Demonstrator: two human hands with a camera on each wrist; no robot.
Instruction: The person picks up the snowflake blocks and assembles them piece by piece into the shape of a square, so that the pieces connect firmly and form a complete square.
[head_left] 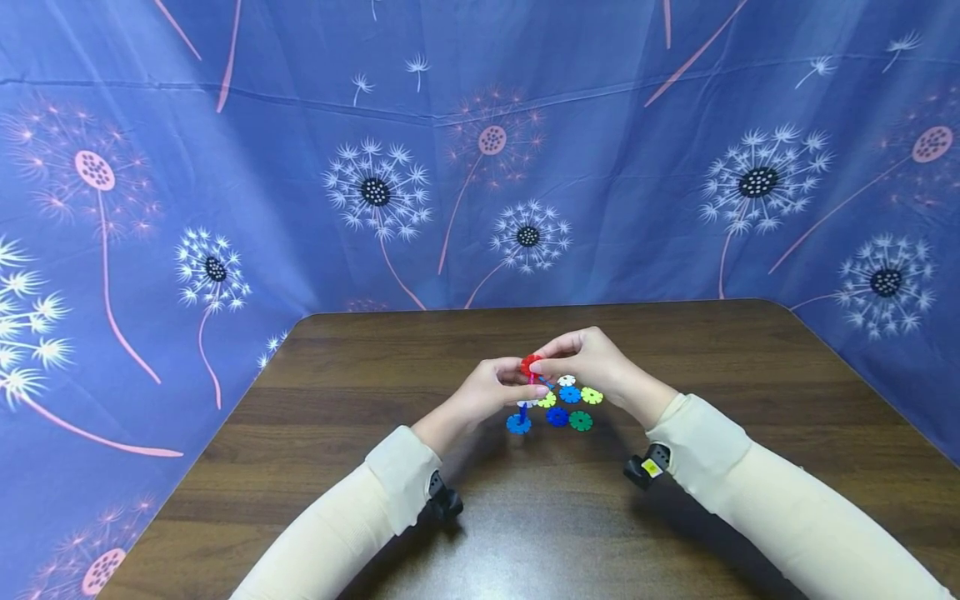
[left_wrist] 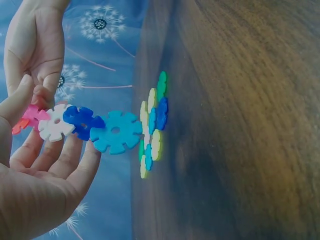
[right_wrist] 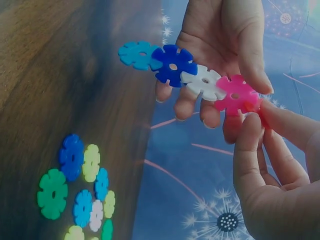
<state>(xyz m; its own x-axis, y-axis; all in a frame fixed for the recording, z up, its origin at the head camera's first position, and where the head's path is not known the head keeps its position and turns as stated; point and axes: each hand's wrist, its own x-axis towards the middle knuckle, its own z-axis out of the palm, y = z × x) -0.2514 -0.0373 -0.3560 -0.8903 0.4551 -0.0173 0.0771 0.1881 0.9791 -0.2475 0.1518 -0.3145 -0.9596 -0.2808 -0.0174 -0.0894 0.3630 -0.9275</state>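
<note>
A chain of notched plastic flower discs runs from light blue [left_wrist: 116, 132] through dark blue [right_wrist: 173, 66] and white [right_wrist: 203, 82] to pink [right_wrist: 236, 95]. My left hand [head_left: 483, 390] holds it near the pink end, thumb on one side and fingers spread behind. A red disc [head_left: 529, 364] sits at the chain's upper end, pinched between thumb and fingertips of my right hand [head_left: 588, 362]. In the right wrist view those fingertips cover most of the red disc, so how far it is slotted into the pink one cannot be seen.
Loose discs lie flat on the brown wooden table [head_left: 360, 400] just beyond and below the hands: green [head_left: 581, 421], dark blue [head_left: 557, 417], light blue [head_left: 570, 394], yellow [head_left: 592, 396] and white [head_left: 566, 380] among them. A blue dandelion-print cloth [head_left: 450, 167] hangs behind the table.
</note>
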